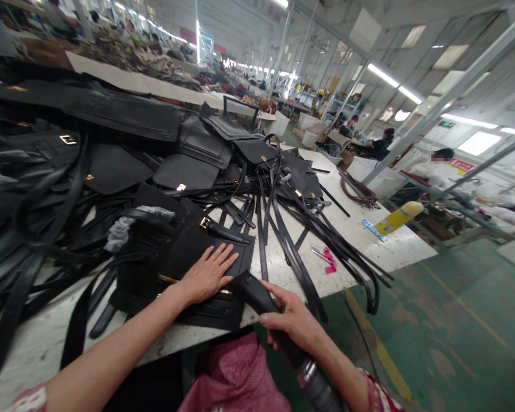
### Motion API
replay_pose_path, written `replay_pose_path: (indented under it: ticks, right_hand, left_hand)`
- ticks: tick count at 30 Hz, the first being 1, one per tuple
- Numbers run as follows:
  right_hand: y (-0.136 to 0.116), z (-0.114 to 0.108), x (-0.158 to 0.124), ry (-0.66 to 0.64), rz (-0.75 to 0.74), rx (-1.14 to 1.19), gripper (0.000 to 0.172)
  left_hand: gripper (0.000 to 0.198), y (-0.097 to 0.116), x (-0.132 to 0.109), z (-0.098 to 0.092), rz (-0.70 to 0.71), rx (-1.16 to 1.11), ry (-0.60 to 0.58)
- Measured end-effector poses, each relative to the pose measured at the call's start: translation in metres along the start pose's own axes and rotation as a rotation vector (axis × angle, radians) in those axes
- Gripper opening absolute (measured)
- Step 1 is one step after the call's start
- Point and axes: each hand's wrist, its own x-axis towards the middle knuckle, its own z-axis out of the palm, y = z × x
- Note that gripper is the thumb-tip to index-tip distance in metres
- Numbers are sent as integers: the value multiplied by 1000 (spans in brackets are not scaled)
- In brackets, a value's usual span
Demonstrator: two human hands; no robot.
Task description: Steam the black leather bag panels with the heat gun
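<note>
Your right hand (294,323) is closest to you, at the near edge of the white table (395,249), its fingers wrapped around the black body of a handheld tool (257,294). The tool's nozzle rests on the black bag (197,252) lying flat in front of you; its metal-collared hose runs back down past your wrist. Your left hand (208,273) lies open, palm down, fingers spread, pressing on that same bag just beside the nozzle. The bag has a gold buckle (205,222) near its far edge.

Just beyond, to the right, loose black straps (300,240) fan across the table and hang over its edge. Pink scissors (328,260) lie near them, and further right a yellow bottle (399,217) lies on its side. A large pile of black bags (111,149) covers the table to the left and beyond.

In the distance, other people sit at further tables under rows of strip lights.
</note>
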Motion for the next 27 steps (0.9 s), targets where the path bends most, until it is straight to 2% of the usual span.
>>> replay_pose_path:
  ticks: [4,9,15,18,22,27]
  right_hand:
    - [-9,-22,20,132,-89,-22,69]
    - [-18,-47,54,63,-40,-64,66]
    - [-38,-49,101,17,-49,-80,58]
    - [-48,-46,118,62,-104,-83,57]
    - [-53,-51,114,167,-184,-67,65]
    - [-39,-58,75,57,-74,-82,65]
  left_hand:
    - [56,-3,-9,3,57,1,19]
    - [58,-3,-14,7,90,10,17]
    - [57,-3,-16,7,100,11,6]
    - [57,-2,-17,6,97,13,6]
    - [57,1,-22,4,121,-1,-8]
    - [56,4,-25,-1,110,-24,-28]
